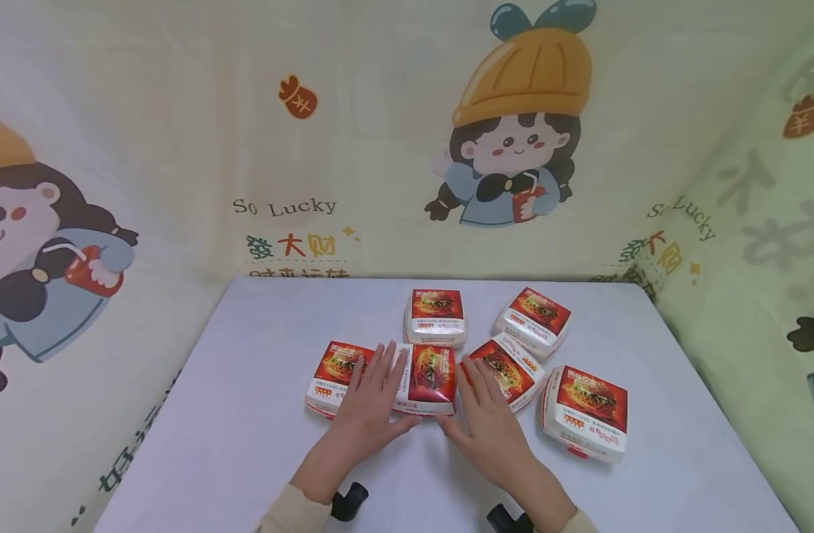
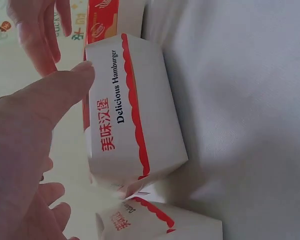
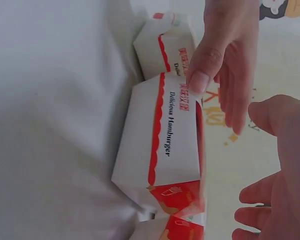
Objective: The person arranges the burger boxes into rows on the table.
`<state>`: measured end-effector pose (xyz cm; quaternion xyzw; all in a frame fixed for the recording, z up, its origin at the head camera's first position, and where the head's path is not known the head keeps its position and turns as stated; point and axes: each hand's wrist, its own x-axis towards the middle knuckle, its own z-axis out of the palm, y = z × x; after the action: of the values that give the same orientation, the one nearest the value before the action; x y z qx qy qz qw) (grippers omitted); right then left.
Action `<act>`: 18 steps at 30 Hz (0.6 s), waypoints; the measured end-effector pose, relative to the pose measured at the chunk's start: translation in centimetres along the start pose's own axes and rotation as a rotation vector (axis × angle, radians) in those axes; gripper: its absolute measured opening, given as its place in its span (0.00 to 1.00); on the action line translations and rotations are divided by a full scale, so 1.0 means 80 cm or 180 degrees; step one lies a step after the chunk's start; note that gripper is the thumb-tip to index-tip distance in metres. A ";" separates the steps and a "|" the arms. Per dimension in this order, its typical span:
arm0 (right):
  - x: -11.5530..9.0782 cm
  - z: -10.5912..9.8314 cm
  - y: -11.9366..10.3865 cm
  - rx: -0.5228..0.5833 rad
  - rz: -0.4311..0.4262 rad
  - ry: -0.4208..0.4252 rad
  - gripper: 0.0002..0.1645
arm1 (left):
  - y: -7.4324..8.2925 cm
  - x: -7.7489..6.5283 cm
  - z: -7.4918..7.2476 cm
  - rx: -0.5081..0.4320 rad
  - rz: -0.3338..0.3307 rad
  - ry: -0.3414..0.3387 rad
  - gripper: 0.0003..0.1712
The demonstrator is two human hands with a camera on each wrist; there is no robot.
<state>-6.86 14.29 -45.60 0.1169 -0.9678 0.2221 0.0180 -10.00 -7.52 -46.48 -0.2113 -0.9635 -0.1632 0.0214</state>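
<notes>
"Hamburger box (image 1: 426, 400) first: where does it sit?"

"On the white surface (image 1: 260, 414), in the middle of the front group, between the person's two hands. Its lid picture is turned sideways, and in both wrist views the near side reads 'Delicious Hamburger' beside a scalloped red band."

"What about the left hand (image 1: 373, 414)?"

"Wide, with its fingers long and apart, reaching over the gap between that one and the left-end box (image 1: 327, 374). Its thumb lies at the upper edge of the near side; the right wrist view shows that best."

"And the right hand (image 1: 489, 422)?"

"Also wide, grasping nothing. Its fingers stretch forward at the middle one's right side, over the edge of the slanted box (image 1: 509, 374). Whether those fingertips touch either of them, I cannot tell."

"Any more?"

"Three: a back box (image 1: 436, 318) just behind the middle one, a back-right box (image 1: 533, 322) turned at an angle, and a far-right box (image 1: 586, 411) near the slanted one, with a red tab low on its front. All have red lid pictures and white sides."

"Anything else?"

"A black device (image 1: 349, 502) by each wrist, pale sleeves (image 1: 293, 512), and behind the surface a pale cloth (image 1: 380, 148) printed with a cartoon figure (image 1: 513, 144) in an orange hat."
</notes>
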 end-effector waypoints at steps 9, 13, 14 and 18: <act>0.008 0.020 -0.001 -0.0187 -0.0302 0.0069 0.50 | 0.002 0.011 0.021 0.0067 0.0066 -0.0080 0.67; 0.012 0.030 -0.006 -0.0135 -0.0312 0.0024 0.50 | 0.003 0.013 0.025 0.0237 0.0118 -0.0054 0.66; 0.013 0.032 -0.007 -0.0118 -0.0291 0.0005 0.51 | 0.004 0.014 0.026 0.0277 0.0127 -0.0042 0.66; 0.012 0.039 -0.008 -0.0137 -0.0288 0.0022 0.52 | 0.004 0.019 0.029 0.0426 0.0129 -0.0037 0.63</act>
<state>-7.62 12.15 -48.02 0.1593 -0.9661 0.2005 0.0339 -11.22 -5.90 -48.44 -0.2298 -0.9678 -0.0967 0.0332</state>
